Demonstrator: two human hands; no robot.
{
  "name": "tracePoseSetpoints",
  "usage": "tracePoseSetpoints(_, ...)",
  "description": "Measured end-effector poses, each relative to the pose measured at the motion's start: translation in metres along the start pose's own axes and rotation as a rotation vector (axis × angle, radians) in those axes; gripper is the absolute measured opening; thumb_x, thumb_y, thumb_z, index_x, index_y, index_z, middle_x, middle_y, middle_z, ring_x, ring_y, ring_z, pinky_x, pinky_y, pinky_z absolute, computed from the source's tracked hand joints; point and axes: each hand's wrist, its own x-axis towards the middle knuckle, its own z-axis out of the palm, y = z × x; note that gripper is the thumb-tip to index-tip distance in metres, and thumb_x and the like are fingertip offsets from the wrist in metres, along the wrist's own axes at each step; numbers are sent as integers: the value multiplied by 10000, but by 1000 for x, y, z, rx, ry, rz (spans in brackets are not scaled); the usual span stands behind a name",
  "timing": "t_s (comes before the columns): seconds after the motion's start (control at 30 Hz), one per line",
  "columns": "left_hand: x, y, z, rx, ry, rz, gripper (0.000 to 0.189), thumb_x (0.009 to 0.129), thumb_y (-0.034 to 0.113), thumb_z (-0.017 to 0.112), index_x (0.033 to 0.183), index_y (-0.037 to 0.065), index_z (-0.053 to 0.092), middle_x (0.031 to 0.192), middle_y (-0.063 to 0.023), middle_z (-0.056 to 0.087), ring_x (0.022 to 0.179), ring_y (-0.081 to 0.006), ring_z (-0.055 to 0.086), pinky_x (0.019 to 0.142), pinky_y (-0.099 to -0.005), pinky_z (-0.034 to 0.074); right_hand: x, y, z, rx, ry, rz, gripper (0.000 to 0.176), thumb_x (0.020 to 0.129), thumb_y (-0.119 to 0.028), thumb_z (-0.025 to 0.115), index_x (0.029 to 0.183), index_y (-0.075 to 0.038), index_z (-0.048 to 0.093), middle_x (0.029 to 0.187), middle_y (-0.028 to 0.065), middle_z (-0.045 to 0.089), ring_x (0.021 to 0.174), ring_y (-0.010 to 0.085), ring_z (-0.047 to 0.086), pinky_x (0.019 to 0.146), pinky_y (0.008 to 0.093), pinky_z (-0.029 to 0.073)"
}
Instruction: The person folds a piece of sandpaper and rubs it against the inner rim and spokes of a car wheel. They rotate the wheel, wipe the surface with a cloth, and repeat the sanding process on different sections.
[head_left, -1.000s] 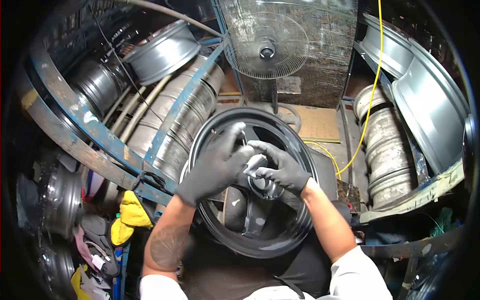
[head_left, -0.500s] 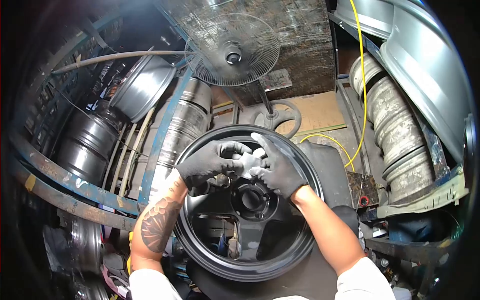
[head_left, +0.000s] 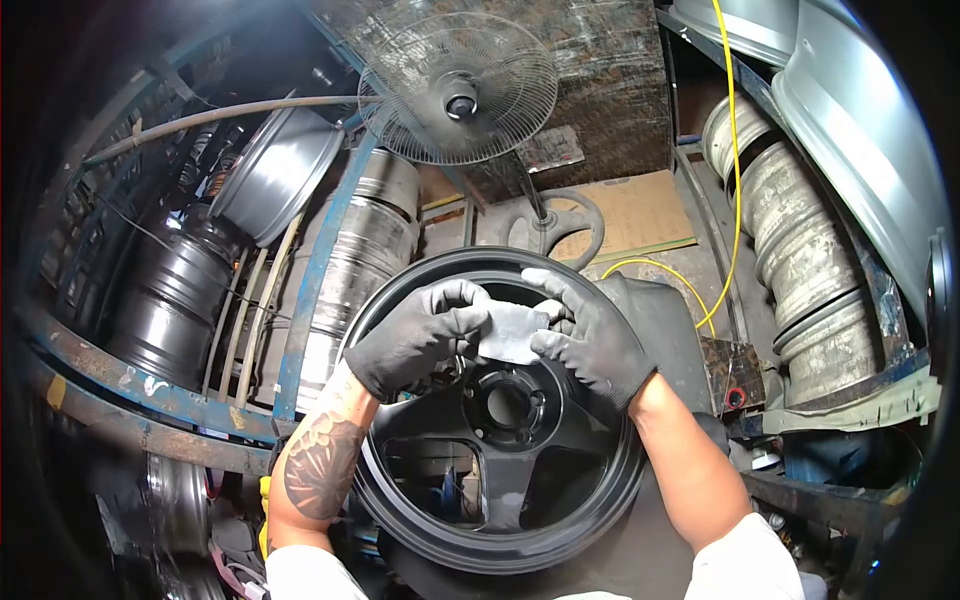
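Note:
Between my two gloved hands is a small light-grey sheet [head_left: 509, 334], which looks like sandpaper, spread nearly flat. My left hand [head_left: 425, 328] pinches its left edge between thumb and fingers. At the right edge, my right hand [head_left: 598, 345] grips it, with the index finger stretched out above. Both hands wear dark grey gloves. Below them a black wheel rim [head_left: 505, 500] with broad spokes lies face up, its hub just beneath the sheet. Part of the rim's upper side is hidden by the hands.
A dusty pedestal fan [head_left: 460, 105] stands ahead, beyond the rim. Stacked rims [head_left: 375, 235] lie in a blue metal rack on the left, and more worn rims [head_left: 805, 255] line the right. A yellow hose [head_left: 735, 190] hangs down to the right of the fan.
The light-grey sheet was crumpled or folded between my fingers and now lies flatter and wider. My right hand has moved right, away from my left hand.

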Motion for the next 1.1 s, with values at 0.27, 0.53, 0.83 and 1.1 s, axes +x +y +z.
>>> tracePoseSetpoints(0.27,-3,2,6,72,39,10,126,977,211,633,968,87,619,796,66,579,649,1,495,571,-163,406,-7,-5,10,186,-12,-27,546,913,-4,618,1436,-7,460,1248,61,604,1009,97,601,914,257,504)
tracePoseSetpoints(0.53,-6,7,12,153,-19,26,118,978,183,625,1012,70,611,845,40,601,740,-22,564,638,-184,476,-23,-22,9,-12,-71,-40,415,865,-17,717,1272,1,633,1129,57,672,1050,126,611,934,277,505)
tracePoseSetpoints(0.83,9,-17,2,180,-279,24,197,1010,248,591,1074,63,609,975,10,625,843,-65,589,752,-233,499,-12,-7,22,-553,157,-731,277,748,-146,847,991,-48,761,964,58,626,908,187,610,830,319,474)
tracePoseSetpoints(1.1,10,-10,27,319,29,310,283,1003,287,607,1076,14,629,897,10,634,787,-49,587,738,-220,490,0,19,12,-29,340,-215,122,917,-134,715,923,-12,709,896,-2,679,826,65,604,774,224,494)
